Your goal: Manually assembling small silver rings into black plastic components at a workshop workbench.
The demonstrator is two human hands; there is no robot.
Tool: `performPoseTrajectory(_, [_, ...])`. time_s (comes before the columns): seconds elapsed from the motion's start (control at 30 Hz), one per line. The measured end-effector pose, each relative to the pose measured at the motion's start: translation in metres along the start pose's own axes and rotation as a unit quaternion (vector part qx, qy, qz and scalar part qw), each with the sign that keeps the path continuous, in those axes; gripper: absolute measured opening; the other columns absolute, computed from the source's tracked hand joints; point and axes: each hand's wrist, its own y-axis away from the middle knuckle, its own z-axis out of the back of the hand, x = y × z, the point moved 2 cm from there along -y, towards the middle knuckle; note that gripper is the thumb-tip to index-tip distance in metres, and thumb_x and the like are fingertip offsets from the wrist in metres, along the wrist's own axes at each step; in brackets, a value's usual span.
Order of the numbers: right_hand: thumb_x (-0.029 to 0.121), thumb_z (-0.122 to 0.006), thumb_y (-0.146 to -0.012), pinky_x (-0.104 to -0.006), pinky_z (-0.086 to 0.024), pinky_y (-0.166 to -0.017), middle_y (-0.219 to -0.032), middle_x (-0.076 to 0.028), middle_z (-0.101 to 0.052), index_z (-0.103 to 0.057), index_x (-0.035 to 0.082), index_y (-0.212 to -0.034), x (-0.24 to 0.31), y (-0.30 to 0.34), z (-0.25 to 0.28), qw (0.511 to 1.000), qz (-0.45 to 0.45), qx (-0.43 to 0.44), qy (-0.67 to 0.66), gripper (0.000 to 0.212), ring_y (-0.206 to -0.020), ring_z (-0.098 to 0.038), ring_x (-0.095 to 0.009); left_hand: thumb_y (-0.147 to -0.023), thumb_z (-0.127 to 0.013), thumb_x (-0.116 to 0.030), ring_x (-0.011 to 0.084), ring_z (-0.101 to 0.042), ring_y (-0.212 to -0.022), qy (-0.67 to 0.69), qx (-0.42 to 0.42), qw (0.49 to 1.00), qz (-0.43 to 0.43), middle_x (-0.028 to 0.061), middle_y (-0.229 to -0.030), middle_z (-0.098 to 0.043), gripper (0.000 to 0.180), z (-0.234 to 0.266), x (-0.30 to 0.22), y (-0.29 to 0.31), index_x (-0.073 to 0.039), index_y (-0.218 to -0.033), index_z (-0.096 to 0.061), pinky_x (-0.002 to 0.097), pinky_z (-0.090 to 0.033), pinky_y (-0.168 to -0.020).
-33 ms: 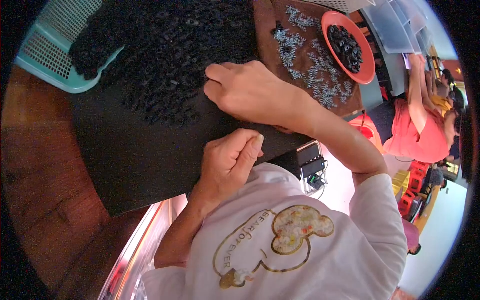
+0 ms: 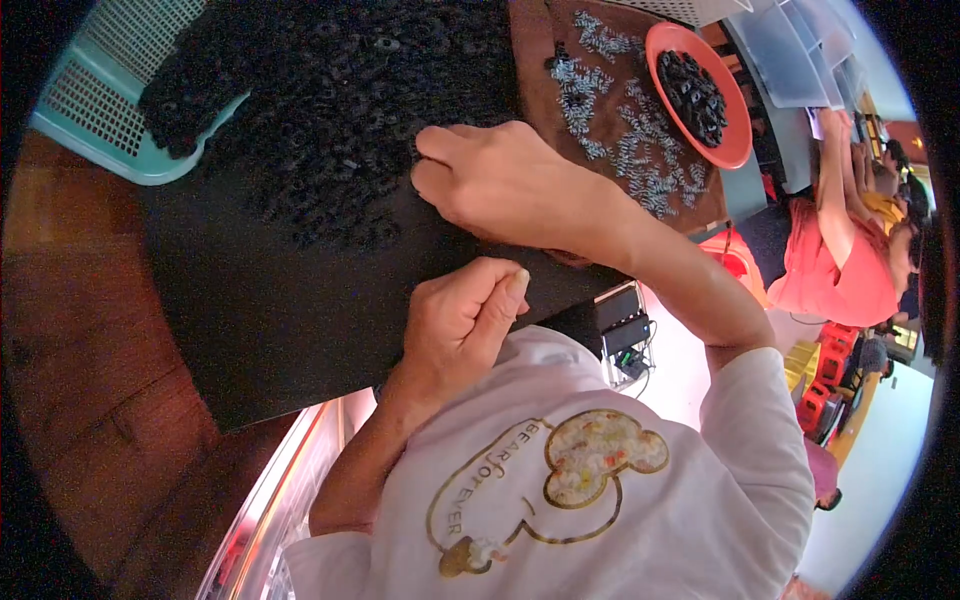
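My left hand (image 2: pixel 462 312) is closed in a fist near the table's front edge, its thumb lying over the curled fingers; whatever is inside is hidden. Beyond it, my right hand (image 2: pixel 478 180) hovers or rests at the edge of a spread of small black parts (image 2: pixel 330 150), fingers bent in and knuckles up. Its fingertips are turned away, so anything pinched there cannot be seen. Small metal springs (image 2: pixel 655 165) lie scattered on a brown cloth (image 2: pixel 545 60) to the right of that hand.
An orange-red bowl (image 2: pixel 738 135) of black parts stands on the cloth's far right. A teal perforated basket (image 2: pixel 95 125) lies tipped at the far left, black parts at its mouth. Clear plastic bins (image 2: pixel 790 60) stand at the far right, near a person in a coral shirt (image 2: pixel 835 270).
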Motion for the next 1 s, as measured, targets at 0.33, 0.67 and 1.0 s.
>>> performPoseTrajectory(0.33, [0.000,-0.067,-0.075,-0.0355,-0.046,-0.053,-0.081,-0.013,-0.055,-0.057,0.002,-0.098,-0.003,0.033,0.031,0.952,-0.081,-0.118,-0.270,0.025,-0.064,-0.057,-0.029,-0.098,-0.047,-0.019,0.0114,-0.060,-0.066,0.227,-0.098,0.966,0.073,0.0097,-0.081,-0.066,0.025,0.024,-0.011,0.000,0.004,-0.101,-0.058,0.0243,-0.050,-0.062])
performPoseTrajectory(0.67, [0.005,-0.068,-0.068,-0.0317,-0.048,-0.046,-0.076,-0.006,-0.051,-0.058,-0.004,-0.098,0.024,0.038,0.044,0.967,-0.043,-0.154,-0.199,0.033,-0.062,-0.058,-0.021,-0.098,-0.048,-0.021,0.0095,-0.056,-0.063,0.224,-0.135,0.965,0.012,0.0049,-0.075,-0.062,0.025,0.014,-0.018,-0.012,0.002,-0.101,-0.058,0.0234,-0.047,-0.057])
performPoseTrajectory(1.0, [0.002,-0.067,-0.075,-0.0349,-0.049,-0.057,-0.086,-0.012,-0.059,-0.061,-0.004,-0.097,-0.024,0.093,0.069,0.976,-0.044,-0.167,-0.133,0.024,-0.072,-0.059,-0.027,-0.094,-0.055,-0.019,0.0142,-0.055,-0.054,0.344,-0.062,0.934,0.074,0.0127,-0.071,-0.063,0.021,0.002,-0.013,-0.014,0.001,-0.098,-0.055,0.0259,-0.044,-0.049])
